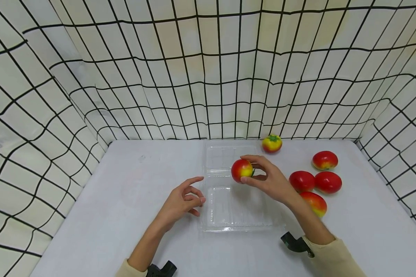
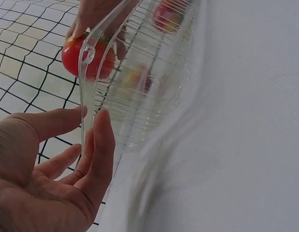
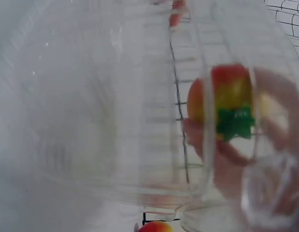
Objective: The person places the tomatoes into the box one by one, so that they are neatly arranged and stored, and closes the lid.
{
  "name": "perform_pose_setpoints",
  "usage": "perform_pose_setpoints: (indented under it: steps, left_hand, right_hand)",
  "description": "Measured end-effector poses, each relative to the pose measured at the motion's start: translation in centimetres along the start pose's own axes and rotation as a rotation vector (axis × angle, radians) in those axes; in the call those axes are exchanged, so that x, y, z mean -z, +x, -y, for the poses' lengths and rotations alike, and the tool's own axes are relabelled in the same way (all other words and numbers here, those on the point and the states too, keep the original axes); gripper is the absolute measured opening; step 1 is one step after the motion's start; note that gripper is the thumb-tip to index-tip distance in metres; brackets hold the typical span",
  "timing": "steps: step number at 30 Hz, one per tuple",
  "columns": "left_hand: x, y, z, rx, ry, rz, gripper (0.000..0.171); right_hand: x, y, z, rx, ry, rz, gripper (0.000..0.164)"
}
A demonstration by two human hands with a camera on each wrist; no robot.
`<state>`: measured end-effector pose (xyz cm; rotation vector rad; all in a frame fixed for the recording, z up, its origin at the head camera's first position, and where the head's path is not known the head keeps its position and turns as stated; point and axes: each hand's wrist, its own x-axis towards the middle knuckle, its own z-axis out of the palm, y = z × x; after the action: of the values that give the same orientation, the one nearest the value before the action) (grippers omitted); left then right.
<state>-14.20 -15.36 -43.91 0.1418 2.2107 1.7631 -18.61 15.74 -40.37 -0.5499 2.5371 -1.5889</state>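
My right hand (image 1: 272, 181) pinches a red-and-yellow tomato (image 1: 240, 171) between thumb and fingers. It is held above a clear plastic box (image 1: 235, 228), which lies unfolded with its lid part towards the back. The tomato's green leafy top (image 3: 236, 122) faces the palm, seen through clear plastic in the right wrist view. Beside the box's left edge is my left hand (image 1: 181, 201), fingers loosely bent and thumb apart from the index finger. In the left wrist view the clear rim (image 2: 82, 92) passes close by these fingertips; whether they touch it is hard to tell.
Right of the box lie several more red tomatoes, among them a reddish-yellow one (image 1: 315, 204) partly behind the right forearm. A yellow-and-red tomato (image 1: 272, 144) sits at the table's back edge. Black netting (image 1: 218, 54) over white walls encloses the white table (image 1: 142, 184) at back and sides.
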Motion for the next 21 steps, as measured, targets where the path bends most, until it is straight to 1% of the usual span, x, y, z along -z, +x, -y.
perform_pose_setpoints:
  steps: [6, 13, 21]
  left_hand:
    - [0.0, 0.1, 0.2, -0.004, 0.012, -0.001, 0.071]
    - [0.0, 0.1, 0.2, -0.004, 0.013, 0.001, 0.070]
    - [0.0, 0.0, 0.1, 0.000, -0.022, 0.016, 0.071]
  right_hand:
    - [-0.5, -0.1, 0.1, 0.011, 0.030, 0.021, 0.067]
    - [-1.1, -0.1, 0.2, -0.008, 0.036, 0.053, 0.065]
    - [-1.6, -0.1, 0.1, 0.001, 0.075, 0.087, 0.069]
